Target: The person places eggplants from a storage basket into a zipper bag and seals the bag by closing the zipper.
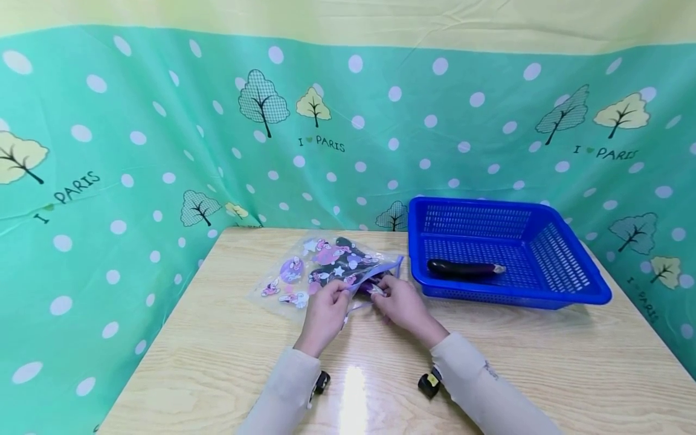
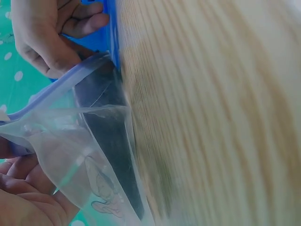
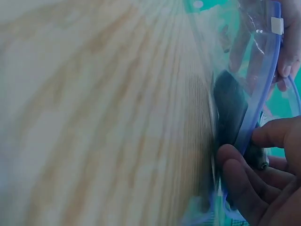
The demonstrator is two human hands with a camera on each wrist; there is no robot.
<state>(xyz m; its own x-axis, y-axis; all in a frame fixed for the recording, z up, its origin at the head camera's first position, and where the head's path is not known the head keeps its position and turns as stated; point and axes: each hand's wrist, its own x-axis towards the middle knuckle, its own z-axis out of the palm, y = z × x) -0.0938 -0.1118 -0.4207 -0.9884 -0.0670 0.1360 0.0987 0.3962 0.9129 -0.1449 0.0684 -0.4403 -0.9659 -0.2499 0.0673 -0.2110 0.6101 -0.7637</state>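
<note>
A clear zip bag printed with cartoon figures lies on the table, its purple-edged mouth turned to the right. Dark eggplants show through its plastic. My left hand pinches the bag's edge beside the mouth. At the opening, my right hand has its thumb and fingers around the stem end of an eggplant, right by the zip strip. Most of that eggplant's body is inside the bag.
A blue plastic basket stands at the right, close to the bag's mouth. One eggplant lies in it. Behind the wooden table hangs a green dotted curtain.
</note>
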